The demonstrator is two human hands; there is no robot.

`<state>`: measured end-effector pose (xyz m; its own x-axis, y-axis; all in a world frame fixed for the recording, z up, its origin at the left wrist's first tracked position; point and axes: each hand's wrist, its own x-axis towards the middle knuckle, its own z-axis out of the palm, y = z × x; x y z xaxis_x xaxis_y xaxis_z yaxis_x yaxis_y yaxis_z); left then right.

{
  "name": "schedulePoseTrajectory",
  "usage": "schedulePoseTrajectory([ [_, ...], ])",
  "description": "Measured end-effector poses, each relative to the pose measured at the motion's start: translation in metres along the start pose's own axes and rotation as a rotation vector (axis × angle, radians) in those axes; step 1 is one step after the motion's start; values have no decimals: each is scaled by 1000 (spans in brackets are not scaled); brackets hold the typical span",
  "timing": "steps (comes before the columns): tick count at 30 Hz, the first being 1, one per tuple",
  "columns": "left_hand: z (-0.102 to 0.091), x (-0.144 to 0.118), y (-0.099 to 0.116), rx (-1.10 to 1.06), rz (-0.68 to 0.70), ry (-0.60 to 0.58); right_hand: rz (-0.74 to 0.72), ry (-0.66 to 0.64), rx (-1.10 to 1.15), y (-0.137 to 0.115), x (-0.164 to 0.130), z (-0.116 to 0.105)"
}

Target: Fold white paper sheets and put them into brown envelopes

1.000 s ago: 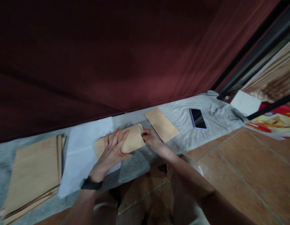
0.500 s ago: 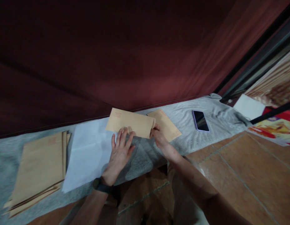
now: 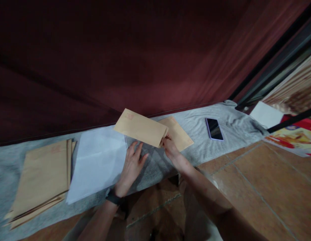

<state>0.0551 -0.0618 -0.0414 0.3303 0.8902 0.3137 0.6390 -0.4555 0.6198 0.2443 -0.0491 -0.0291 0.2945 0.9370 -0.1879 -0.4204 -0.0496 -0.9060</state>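
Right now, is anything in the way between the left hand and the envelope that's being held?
Nothing I can see. The left hand is close to the near edge of the envelope in the right hand; I can't tell whether they touch. The white paper lies flat, mostly to the left.

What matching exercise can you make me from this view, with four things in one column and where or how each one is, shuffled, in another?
Things:
1. Left hand
2. Right hand
3. Phone
4. White paper

Places and states:
A. Holding one end of a brown envelope
B. Next to the envelope stack
C. Dark screen up on the gray cloth
D. Open, gripping nothing

Pairs: 1-D, 2-A, 3-C, 4-B
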Motion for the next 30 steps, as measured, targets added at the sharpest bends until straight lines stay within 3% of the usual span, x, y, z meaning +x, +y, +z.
schedulePoseTrajectory([
  [2,4,4,6,-227,-154,-21,12,-15,15,2,-2,3],
  [7,8,11,24,-1042,-619,-73,93,-76,-1,13,-6,8],
  [10,10,12,27,-1274,-782,-13,114,-89,-29,17,-8,11],
  [15,13,13,22,-1368,-879,12,102,-147,-28,10,-12,13],
  [25,-1,15,19,-1216,-779,-37,238,-261,24,-5,-4,-5],
  [30,-6,18,18,-1122,-751,-106,199,-160,-49,-8,0,-13],
])
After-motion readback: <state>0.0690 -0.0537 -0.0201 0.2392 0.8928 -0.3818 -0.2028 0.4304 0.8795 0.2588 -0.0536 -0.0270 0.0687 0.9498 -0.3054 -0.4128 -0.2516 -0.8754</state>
